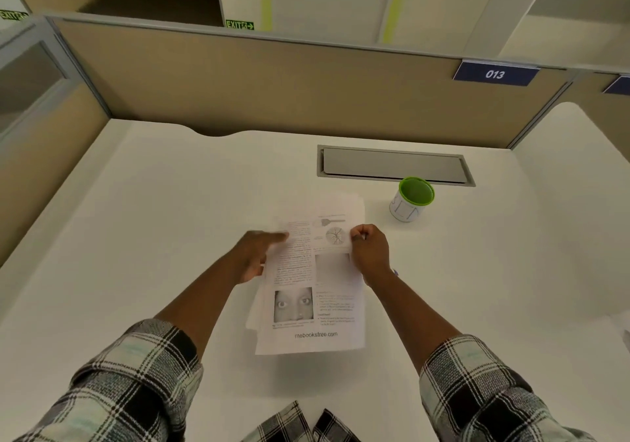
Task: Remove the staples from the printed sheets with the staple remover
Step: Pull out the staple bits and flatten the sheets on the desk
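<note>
Printed sheets (313,291) lie near green-rimmed cup (412,199), desk centre. Left hand (257,254) flat, fingers straight, pinning page. Right hand (370,251) curled at sheets' right edge; staple remover unseen. Step: locating staple. Next: bite under it.

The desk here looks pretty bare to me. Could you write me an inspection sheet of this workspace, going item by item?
Surface: white desk, with a grey hatch set in near the back.
Job's things: printed sheets in a loose stack at the centre; staple remover not plainly seen.
Clutter: green-rimmed cup standing upright, right of the sheets and apart from them.
Hands: left hand rests on the sheets' left edge with fingers extended; right hand is curled at the top right corner, pinching something small that cannot be identified.
Cables: nothing seen.
Surroundings: tan partition behind the desk, with a blue sign reading 013; green exit sign beyond.
</note>
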The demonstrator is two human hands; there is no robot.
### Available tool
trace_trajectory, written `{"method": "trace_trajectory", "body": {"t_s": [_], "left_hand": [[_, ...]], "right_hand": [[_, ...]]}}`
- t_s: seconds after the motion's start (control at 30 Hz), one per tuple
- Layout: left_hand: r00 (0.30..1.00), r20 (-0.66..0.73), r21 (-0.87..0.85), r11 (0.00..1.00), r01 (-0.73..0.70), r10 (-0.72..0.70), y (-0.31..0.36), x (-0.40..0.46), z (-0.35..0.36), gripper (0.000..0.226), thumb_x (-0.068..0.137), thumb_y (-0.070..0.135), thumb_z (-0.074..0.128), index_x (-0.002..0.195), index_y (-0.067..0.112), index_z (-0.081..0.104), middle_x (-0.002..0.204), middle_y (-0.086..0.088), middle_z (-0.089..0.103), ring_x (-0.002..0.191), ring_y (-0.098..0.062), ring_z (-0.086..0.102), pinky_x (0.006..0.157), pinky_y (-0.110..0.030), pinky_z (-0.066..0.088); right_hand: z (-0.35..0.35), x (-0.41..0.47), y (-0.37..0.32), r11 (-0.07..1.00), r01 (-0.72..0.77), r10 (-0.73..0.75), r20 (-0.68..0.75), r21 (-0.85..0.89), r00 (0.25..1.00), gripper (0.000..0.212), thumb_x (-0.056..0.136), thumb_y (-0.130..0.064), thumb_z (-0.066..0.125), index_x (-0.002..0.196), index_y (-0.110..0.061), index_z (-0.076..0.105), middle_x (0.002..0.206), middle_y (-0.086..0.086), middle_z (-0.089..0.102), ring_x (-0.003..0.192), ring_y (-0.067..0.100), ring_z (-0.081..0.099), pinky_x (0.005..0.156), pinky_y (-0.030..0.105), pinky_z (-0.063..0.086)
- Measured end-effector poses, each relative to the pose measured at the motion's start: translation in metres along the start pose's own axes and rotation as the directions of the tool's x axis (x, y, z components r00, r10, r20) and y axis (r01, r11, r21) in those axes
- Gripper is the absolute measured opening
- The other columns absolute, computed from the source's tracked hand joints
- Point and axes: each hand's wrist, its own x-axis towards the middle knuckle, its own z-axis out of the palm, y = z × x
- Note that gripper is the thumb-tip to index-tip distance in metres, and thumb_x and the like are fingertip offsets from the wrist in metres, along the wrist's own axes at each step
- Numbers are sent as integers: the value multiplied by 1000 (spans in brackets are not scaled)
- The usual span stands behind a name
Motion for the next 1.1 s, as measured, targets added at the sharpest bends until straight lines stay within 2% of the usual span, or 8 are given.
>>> {"method": "trace_trajectory", "body": {"t_s": [0.07, 0.2, 0.37, 0.63, 0.77, 0.83, 0.93, 1.1], "left_hand": [[999, -39, 139, 990, 13, -7, -21, 7, 0, 32, 81, 19, 75, 107, 3, 63, 108, -12, 71, 99, -29, 66, 90, -42, 49], [974, -199, 317, 947, -45, 112, -48, 21, 4, 18, 79, 17, 76, 89, 5, 67, 99, -12, 73, 80, -24, 68, 62, -29, 50], [919, -295, 523, 849, -75, 262, -55, 32, 16, 21, 83, 21, 71, 94, 3, 67, 102, -10, 70, 94, -26, 65, 77, -29, 48], [915, -305, 572, 819, -47, 265, -66, 43, 22, 35, 87, 31, 67, 98, -3, 65, 106, -15, 70, 98, -29, 65, 75, -27, 45], [931, -268, 651, 759, -16, 249, -62, 44, 19, 44, 84, 39, 69, 103, 0, 61, 110, -15, 67, 100, -30, 65, 72, -28, 48], [937, -248, 692, 722, -6, 245, -59, 38, 19, 45, 84, 37, 70, 108, 1, 57, 112, -15, 65, 102, -31, 64, 70, -29, 46], [915, -262, 780, 626, 12, 308, -59, 27, 15, 53, 85, 37, 68, 121, 5, 46, 120, -15, 54, 111, -33, 56, 81, -37, 49], [826, -45, 699, 608, -377, 562, -46, 26, 26, 18, 86, 17, 65, 103, 12, 62, 105, -5, 64, 98, -21, 61, 80, -23, 44]], "right_hand": [[6, 3, 8, 998, -67, 67, -3, -17, 998, 17, 90, -7, 47, 90, -14, 62, 83, -8, 61, 75, 9, 57, 60, 21, 44], [21, 10, 25, 989, -116, 119, 26, -93, 993, 17, 88, -6, 47, 90, -15, 61, 86, -5, 62, 86, 20, 60, 76, 34, 52], [28, 12, 43, 945, -76, 110, 90, -320, 990, 16, 93, -5, 48, 102, -7, 61, 92, -3, 58, 88, 16, 55, 68, 16, 33], [33, 9, 54, 889, -34, 90, 103, -457, 991, 17, 88, 0, 50, 100, -3, 61, 106, 12, 63, 97, 25, 61, 67, 16, 35], [30, 6, 51, 876, -20, 80, 104, -482, 991, 17, 88, 1, 51, 100, -1, 62, 107, 12, 63, 95, 20, 60, 56, 7, 35], [26, 4, 49, 867, 7, 67, 129, -498, 989, 18, 88, 2, 50, 100, -1, 63, 109, 13, 62, 99, 22, 59, 62, 3, 36], [16, -2, 44, 891, -11, 70, 112, -453, 991, 19, 88, 0, 50, 100, -7, 62, 108, 14, 60, 102, 29, 56, 80, 25, 42], [9, -15, 32, 951, 83, -40, 150, -298, 988, 16, 87, -10, 56, 80, -22, 63, 85, -7, 67, 89, 18, 66, 81, 32, 51]]}}
